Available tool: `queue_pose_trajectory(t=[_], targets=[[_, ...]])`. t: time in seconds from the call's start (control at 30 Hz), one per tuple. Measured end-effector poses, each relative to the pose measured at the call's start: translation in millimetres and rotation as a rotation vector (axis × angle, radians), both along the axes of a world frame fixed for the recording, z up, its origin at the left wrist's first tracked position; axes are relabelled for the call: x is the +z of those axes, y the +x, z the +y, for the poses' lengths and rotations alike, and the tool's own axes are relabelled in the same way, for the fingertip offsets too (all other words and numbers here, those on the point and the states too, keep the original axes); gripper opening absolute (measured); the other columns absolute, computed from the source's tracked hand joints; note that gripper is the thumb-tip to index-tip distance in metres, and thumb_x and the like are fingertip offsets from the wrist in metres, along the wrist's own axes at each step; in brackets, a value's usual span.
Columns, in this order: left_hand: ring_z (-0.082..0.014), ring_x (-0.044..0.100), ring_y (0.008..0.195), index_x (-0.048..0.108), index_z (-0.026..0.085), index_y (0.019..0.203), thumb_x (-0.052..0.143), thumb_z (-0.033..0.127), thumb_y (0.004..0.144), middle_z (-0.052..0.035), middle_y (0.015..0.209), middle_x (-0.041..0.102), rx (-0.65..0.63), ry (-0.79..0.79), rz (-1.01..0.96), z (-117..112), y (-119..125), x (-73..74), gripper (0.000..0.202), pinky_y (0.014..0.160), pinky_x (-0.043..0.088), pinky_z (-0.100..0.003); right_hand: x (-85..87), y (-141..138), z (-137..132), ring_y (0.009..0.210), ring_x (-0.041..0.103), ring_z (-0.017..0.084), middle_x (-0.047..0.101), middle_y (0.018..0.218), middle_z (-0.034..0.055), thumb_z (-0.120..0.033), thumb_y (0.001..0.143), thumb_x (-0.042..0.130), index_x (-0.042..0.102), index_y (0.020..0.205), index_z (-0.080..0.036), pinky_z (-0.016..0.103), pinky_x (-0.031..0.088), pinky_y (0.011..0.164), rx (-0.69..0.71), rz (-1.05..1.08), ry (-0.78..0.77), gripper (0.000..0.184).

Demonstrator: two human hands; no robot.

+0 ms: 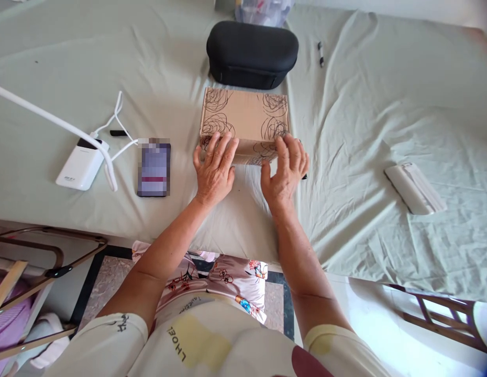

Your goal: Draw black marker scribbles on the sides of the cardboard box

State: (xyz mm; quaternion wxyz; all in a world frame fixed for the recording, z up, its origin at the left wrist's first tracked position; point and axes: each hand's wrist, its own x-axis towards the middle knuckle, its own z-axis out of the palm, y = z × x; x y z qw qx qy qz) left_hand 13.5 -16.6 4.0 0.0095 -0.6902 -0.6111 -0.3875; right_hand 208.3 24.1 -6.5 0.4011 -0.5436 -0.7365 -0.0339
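A brown cardboard box (245,115) with black scribbled loops near its corners sits on the cloth-covered table in front of me. My left hand (216,170) rests its fingertips on the box's near left edge, fingers extended. At the near right corner, my right hand (285,170) touches the same edge, its fingers bent but apart. Neither hand wraps around the box. Part of a dark object shows beside my right hand, mostly hidden, so I cannot tell its kind.
Behind the box stands a black zippered case (252,55). Leftward lie a phone (154,170), a white power bank (81,163) with a cable, and a white curved rod (51,112). To the right are a marker pen (321,54) and a pale flat object (416,188).
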Motion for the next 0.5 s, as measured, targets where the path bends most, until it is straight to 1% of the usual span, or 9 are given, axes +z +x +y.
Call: queue_pose_trajectory(t=[0.03, 0.07, 0.13, 0.2, 0.23, 0.3, 0.37, 0.43, 0.5], targets=[[-0.0299, 0.031, 0.167, 0.052, 0.029, 0.158, 0.060, 0.026, 0.099, -0.0090, 0.171, 0.049, -0.004, -0.003, -0.006, 1, -1, -0.8, 0.060, 0.139, 0.008, -0.060, -2.2, 6, 3, 0.152, 0.048, 0.035, 0.055, 0.159, 0.0149, -0.046, 0.102, 0.049, 0.052, 0.155, -0.026, 0.069, 0.035, 0.126, -0.005, 0.041, 0.017, 0.057], [-0.0305, 0.031, 0.167, 0.051, 0.029, 0.159, 0.060, 0.027, 0.100, -0.0092, 0.171, 0.049, -0.009, -0.008, -0.011, 1, -1, -1.6, 0.060, 0.139, 0.007, -0.060, -3.9, 11, 6, 0.144, 0.056, 0.034, 0.060, 0.151, 0.0156, -0.045, 0.103, 0.047, 0.053, 0.154, -0.025, 0.066, 0.042, 0.122, 0.005, 0.080, 0.030, 0.055], [-0.0329, 0.027, 0.168, 0.050, 0.030, 0.159, 0.063, 0.032, 0.099, -0.0100, 0.172, 0.046, -0.016, -0.017, -0.023, 2, -3, -2.8, 0.062, 0.138, 0.006, -0.062, -4.9, 14, 6, 0.122, 0.068, 0.029, 0.069, 0.131, 0.0144, -0.043, 0.104, 0.045, 0.055, 0.151, -0.023, 0.059, 0.054, 0.112, 0.064, 0.143, 0.042, 0.051], [-0.0370, 0.019, 0.170, 0.049, 0.030, 0.160, 0.069, 0.041, 0.097, -0.0108, 0.176, 0.038, -0.021, -0.021, -0.041, 2, -6, -3.8, 0.067, 0.137, 0.006, -0.064, -2.3, 8, 0, 0.103, 0.072, 0.025, 0.072, 0.113, 0.0108, -0.041, 0.105, 0.046, 0.058, 0.146, -0.022, 0.053, 0.060, 0.102, 0.157, 0.187, 0.064, 0.046], [-0.0395, 0.014, 0.170, 0.048, 0.030, 0.161, 0.072, 0.046, 0.095, -0.0113, 0.179, 0.032, -0.024, -0.017, -0.051, 2, -8, -4.5, 0.072, 0.136, 0.006, -0.066, 0.0, 3, -5, 0.098, 0.072, 0.024, 0.073, 0.108, 0.0093, -0.040, 0.106, 0.047, 0.060, 0.143, -0.023, 0.050, 0.062, 0.098, 0.211, 0.204, 0.081, 0.043], [-0.0436, 0.006, 0.171, 0.046, 0.030, 0.163, 0.075, 0.055, 0.092, -0.0118, 0.183, 0.018, -0.033, 0.004, -0.064, 1, -11, -6.9, 0.081, 0.135, 0.006, -0.068, 5.4, -11, -16, 0.094, 0.073, 0.022, 0.074, 0.104, 0.0076, -0.035, 0.106, 0.051, 0.064, 0.138, -0.024, 0.045, 0.064, 0.094, 0.351, 0.230, 0.115, 0.036], [-0.0453, 0.006, 0.170, 0.044, 0.030, 0.163, 0.073, 0.063, 0.091, -0.0121, 0.185, 0.008, -0.056, 0.053, -0.054, 1, -14, -10.7, 0.084, 0.134, 0.009, -0.069, 10.0, -24, -26, 0.095, 0.074, 0.021, 0.075, 0.105, 0.0078, -0.032, 0.105, 0.054, 0.062, 0.141, -0.025, 0.042, 0.065, 0.093, 0.465, 0.218, 0.107, 0.038], [-0.0447, 0.009, 0.170, 0.045, 0.030, 0.162, 0.069, 0.068, 0.093, -0.0121, 0.185, 0.004, -0.098, 0.112, -0.033, 2, -14, -15.2, 0.083, 0.134, 0.015, -0.068, 12.4, -33, -31, 0.095, 0.075, 0.021, 0.076, 0.112, 0.0092, -0.031, 0.105, 0.055, 0.060, 0.147, -0.026, 0.041, 0.067, 0.091, 0.531, 0.195, 0.099, 0.042], [-0.0434, 0.013, 0.170, 0.047, 0.030, 0.160, 0.064, 0.071, 0.095, -0.0122, 0.185, 0.006, -0.145, 0.157, -0.029, 5, -14, -19.1, 0.079, 0.134, 0.020, -0.066, 12.7, -36, -32, 0.095, 0.075, 0.020, 0.076, 0.116, 0.0098, -0.030, 0.106, 0.055, 0.058, 0.150, -0.026, 0.040, 0.068, 0.090, 0.562, 0.183, 0.104, 0.045]])
